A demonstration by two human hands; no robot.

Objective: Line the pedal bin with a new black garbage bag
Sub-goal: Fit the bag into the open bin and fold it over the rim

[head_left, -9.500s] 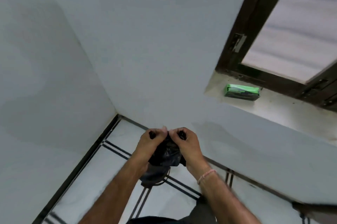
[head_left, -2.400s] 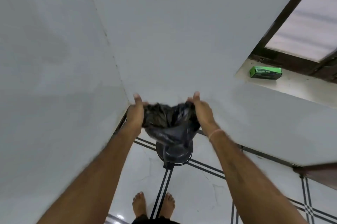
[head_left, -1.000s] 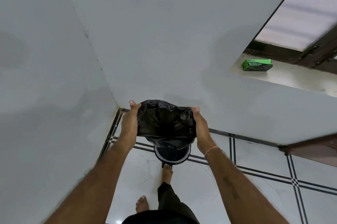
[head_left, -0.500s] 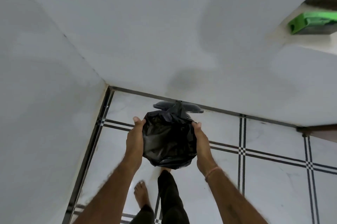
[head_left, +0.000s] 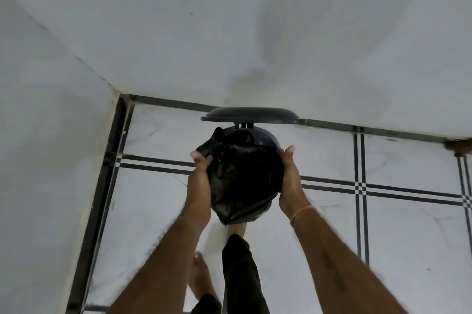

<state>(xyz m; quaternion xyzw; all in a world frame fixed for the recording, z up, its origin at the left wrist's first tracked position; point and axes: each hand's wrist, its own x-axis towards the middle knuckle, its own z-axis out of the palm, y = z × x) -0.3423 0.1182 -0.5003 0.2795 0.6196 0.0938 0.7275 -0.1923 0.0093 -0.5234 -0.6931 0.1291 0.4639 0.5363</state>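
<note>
One black garbage bag (head_left: pixel 242 178) hung crumpled and partly opened between a person's two hands, directly above the single pedal bin (head_left: pixel 267 138), not yet inside it. The bag looked thin, very light and limp, with a slick sheen, so it would likely sag or slip unless held at the mouth edge on opposite sides, which is where it was held. The left hand (head_left: pixel 200 175) pinched the bag's upper left edge between thumb and curled fingers. The right hand (head_left: pixel 290 175) clasped the right side with the thumb raised, its fingers hidden behind the plastic. Only part of the bin's dark round rim showed behind the bag. Its one lid (head_left: pixel 251 114) stood raised against the white wall (head_left: pixel 229 32). One leg in dark cloth (head_left: pixel 238 270) reached forward towards the bin's base. One bare foot (head_left: pixel 201 278) stood on the white tiled floor (head_left: pixel 396 237); the other was mostly hidden beneath the bag. One pale thread (head_left: pixel 302 211) circled the right wrist.
</note>
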